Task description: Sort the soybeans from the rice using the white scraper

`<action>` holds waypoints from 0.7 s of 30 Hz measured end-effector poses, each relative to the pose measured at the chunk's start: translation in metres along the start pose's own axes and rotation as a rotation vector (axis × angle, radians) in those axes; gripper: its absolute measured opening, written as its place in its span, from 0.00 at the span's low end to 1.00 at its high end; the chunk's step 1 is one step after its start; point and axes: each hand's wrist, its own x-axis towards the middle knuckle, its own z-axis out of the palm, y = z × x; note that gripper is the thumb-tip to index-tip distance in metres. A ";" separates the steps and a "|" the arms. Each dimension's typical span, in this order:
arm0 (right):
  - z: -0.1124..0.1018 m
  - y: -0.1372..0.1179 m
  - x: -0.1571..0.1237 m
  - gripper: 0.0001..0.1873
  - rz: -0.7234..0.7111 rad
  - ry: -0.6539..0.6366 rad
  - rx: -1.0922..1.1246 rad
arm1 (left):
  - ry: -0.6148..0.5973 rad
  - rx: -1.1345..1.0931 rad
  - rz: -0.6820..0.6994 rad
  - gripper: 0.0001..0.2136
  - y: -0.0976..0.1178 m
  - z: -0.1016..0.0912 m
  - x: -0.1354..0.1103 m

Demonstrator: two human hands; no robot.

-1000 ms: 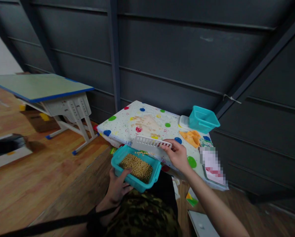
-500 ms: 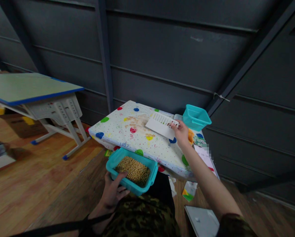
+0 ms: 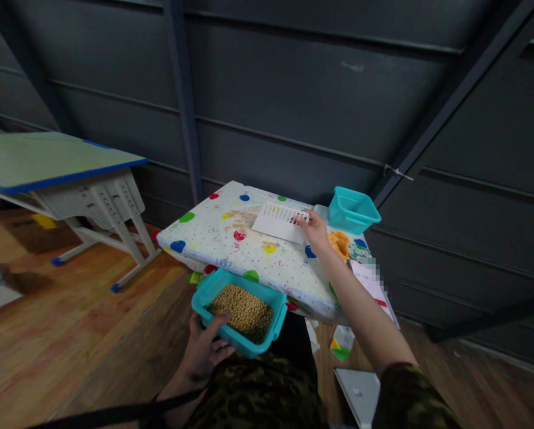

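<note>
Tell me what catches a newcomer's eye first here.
The teal tub of beans, gripped by the left hand in front of the dotted table's near edge. Next, the white slotted tray that the right hand holds by one end at the tabletop, beside an empty teal tub at the far corner.

teal tub (image 3: pixel 273 316), white tray (image 3: pixel 278 221), polka-dot tablecloth (image 3: pixel 213 235)

The left hand (image 3: pixel 204 351) is gripping a teal basket of beans (image 3: pixel 240 313) below the surface (image 3: pixel 213 238), while the right hand (image 3: pixel 314 229) is pinching a white slotted tray (image 3: pixel 278 221) on it.
</note>
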 end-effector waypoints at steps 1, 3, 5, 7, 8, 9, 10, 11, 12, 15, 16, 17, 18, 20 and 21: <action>0.001 0.001 0.002 0.23 -0.001 0.004 0.012 | -0.004 0.000 0.001 0.29 0.001 0.000 -0.001; 0.003 0.003 0.005 0.23 -0.006 0.002 0.022 | -0.001 0.004 0.007 0.28 0.002 0.001 -0.003; 0.006 0.004 0.008 0.23 -0.003 -0.022 0.021 | 0.005 0.003 0.014 0.27 0.003 0.001 -0.004; 0.007 0.005 0.009 0.23 0.008 -0.053 0.032 | 0.003 -0.005 0.017 0.28 0.004 0.001 -0.006; 0.007 0.005 0.009 0.24 0.016 -0.065 0.042 | 0.000 -0.009 0.018 0.28 0.005 0.001 -0.007; 0.007 0.004 0.008 0.24 0.025 -0.076 0.053 | -0.001 -0.011 0.019 0.28 0.005 0.001 -0.007; 0.007 0.004 0.008 0.24 0.034 -0.088 0.062 | -0.001 -0.011 0.018 0.28 0.005 0.001 -0.007; 0.006 0.003 0.007 0.25 0.043 -0.101 0.064 | -0.001 -0.011 0.014 0.29 0.006 0.001 -0.007; 0.006 0.002 0.007 0.26 0.049 -0.116 0.061 | -0.002 -0.009 0.009 0.29 0.006 0.001 -0.007; 0.004 -0.002 0.006 0.28 0.044 -0.142 0.052 | -0.008 -0.006 0.003 0.32 0.005 0.000 -0.005; 0.004 -0.003 0.006 0.28 0.042 -0.143 0.053 | -0.010 -0.008 0.006 0.33 0.005 0.000 -0.004; 0.004 -0.003 0.006 0.29 0.043 -0.143 0.056 | -0.012 -0.011 0.009 0.33 0.005 -0.001 -0.004; 0.004 -0.004 0.006 0.29 0.047 -0.143 0.060 | -0.016 -0.014 0.013 0.34 0.004 -0.001 -0.003; 0.004 -0.004 0.006 0.30 0.066 -0.153 0.077 | -0.024 -0.020 0.017 0.33 0.004 -0.001 -0.003; 0.004 -0.004 0.006 0.30 0.074 -0.157 0.090 | -0.023 -0.019 0.013 0.33 0.005 -0.001 -0.003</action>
